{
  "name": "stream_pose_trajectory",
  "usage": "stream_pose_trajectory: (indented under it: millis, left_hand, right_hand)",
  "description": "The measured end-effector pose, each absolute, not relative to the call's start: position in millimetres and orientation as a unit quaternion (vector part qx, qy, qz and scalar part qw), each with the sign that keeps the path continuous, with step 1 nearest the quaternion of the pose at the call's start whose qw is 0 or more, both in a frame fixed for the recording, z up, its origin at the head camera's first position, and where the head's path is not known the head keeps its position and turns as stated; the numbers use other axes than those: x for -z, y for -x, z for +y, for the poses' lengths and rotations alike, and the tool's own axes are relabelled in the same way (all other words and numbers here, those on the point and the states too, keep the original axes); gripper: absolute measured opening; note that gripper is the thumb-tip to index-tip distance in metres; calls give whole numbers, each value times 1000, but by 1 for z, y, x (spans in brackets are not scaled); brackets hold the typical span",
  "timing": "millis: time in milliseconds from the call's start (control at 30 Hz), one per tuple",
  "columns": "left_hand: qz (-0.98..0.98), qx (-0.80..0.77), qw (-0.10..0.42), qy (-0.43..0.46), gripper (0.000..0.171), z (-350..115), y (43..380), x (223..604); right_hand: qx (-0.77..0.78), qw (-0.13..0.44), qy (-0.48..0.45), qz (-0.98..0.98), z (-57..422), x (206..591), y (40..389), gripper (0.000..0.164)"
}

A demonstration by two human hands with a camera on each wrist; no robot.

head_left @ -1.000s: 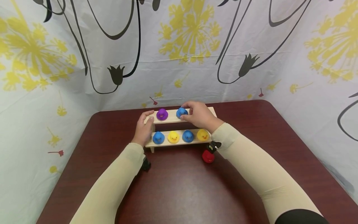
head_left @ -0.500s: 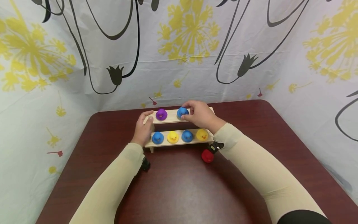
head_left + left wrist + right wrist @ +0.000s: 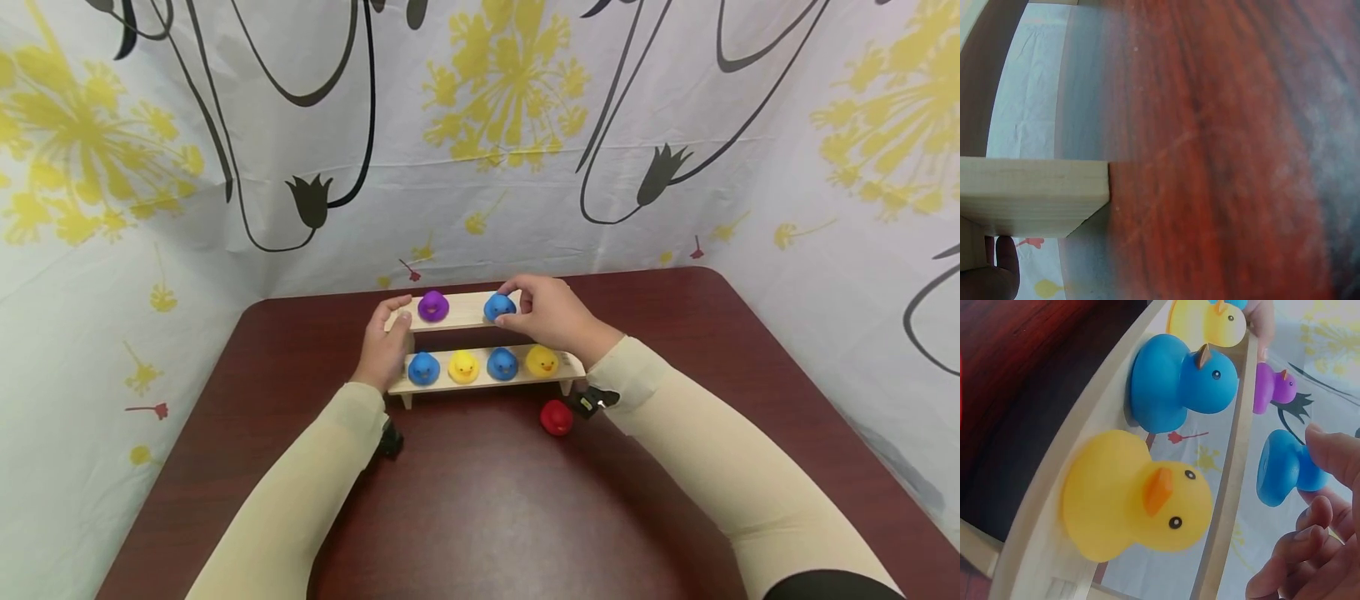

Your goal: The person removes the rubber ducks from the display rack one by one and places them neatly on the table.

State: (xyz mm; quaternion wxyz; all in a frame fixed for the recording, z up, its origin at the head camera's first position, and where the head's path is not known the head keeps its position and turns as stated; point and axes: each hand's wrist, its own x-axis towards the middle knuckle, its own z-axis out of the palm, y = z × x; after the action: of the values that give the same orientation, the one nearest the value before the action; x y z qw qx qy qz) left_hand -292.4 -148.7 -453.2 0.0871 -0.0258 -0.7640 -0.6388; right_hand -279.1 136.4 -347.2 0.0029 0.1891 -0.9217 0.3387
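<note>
My right hand (image 3: 551, 312) pinches a blue rubber duck (image 3: 500, 307) between thumb and fingers at the upper tier of a two-tier wooden rack (image 3: 465, 321). In the right wrist view this blue duck (image 3: 1282, 469) is side-on, its flat base visible. Whether it touches the board is unclear. A purple rubber duck (image 3: 432, 307) sits on the same tier, to the left. My left hand (image 3: 382, 348) grips the rack's left end, thumb in front; the left wrist view shows a fingertip (image 3: 1007, 253) beside the wooden end piece (image 3: 1035, 187).
On the lower tier stand blue (image 3: 423, 368), yellow (image 3: 463, 367), blue (image 3: 502, 364) and yellow (image 3: 542, 361) ducks in a row. A red duck (image 3: 557, 417) lies on the dark red-brown table (image 3: 487, 500), just before the rack's right end. A patterned cloth (image 3: 450, 200) hangs behind.
The right hand has shifted a little to the right along the upper tier, with the blue duck in its fingers. The left hand has stayed on the rack's end.
</note>
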Motion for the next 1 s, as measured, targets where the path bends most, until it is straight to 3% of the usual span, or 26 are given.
stream_pose_trajectory:
  millis: [1000]
  left_hand:
    - [-764, 640, 80, 22, 35, -148, 292, 452]
  right_hand:
    - [-333, -8, -221, -917, 164, 353, 242, 38]
